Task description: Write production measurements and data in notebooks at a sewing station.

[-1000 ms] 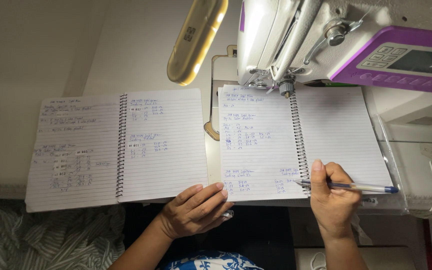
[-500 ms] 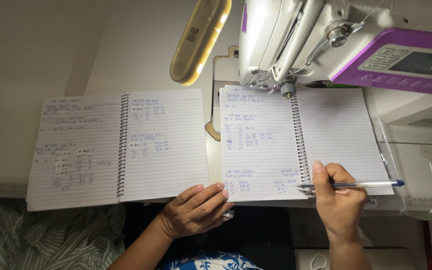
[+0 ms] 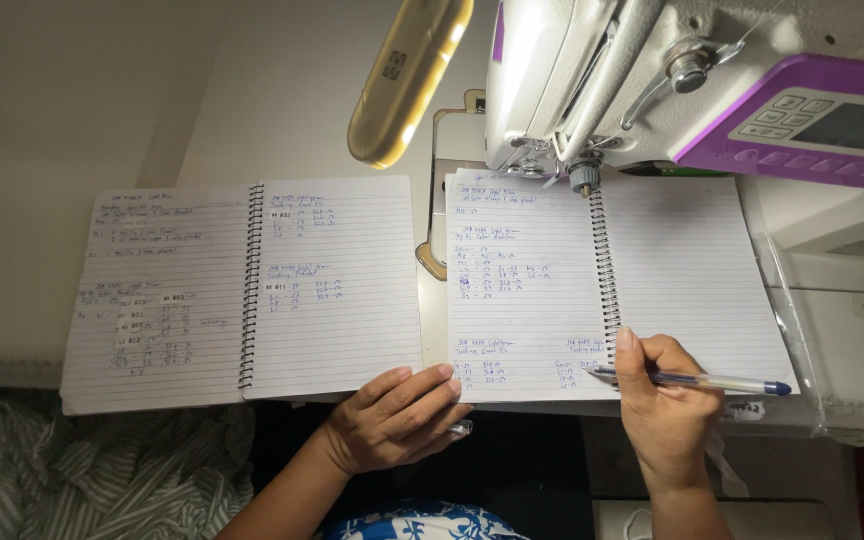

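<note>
The right hand point(image 3: 664, 400) is closed around a blue ballpoint pen point(image 3: 697, 380), pinched between thumb and fingers in a writing grip, its tip resting on the lower part of the right notebook point(image 3: 542, 290) just beside the spiral binding, where handwritten columns end. The pen's capped end points out to the right over the blank facing page. The left hand point(image 3: 397, 418) holds nothing — it lies flat with fingers loosely spread, its fingertips pressing the bottom edge of that same notebook, likely to keep the page from sliding while the pen moves.

A second spiral notebook point(image 3: 242, 290), also open and filled with blue writing, lies just to the left on the bench point(image 3: 102, 90), near but not touching the first; side by side like this, both sets of entries can be read together.

The right notebook's top edge is tucked under the head of a white and purple sewing machine point(image 3: 712, 90), whose needle bar sits right over the binding — it crowds the upper page. A yellowish lamp point(image 3: 407, 80) hangs over the gap between the books. Striped fabric point(image 3: 72, 470) is bunched at the lower left, below the bench edge.
</note>
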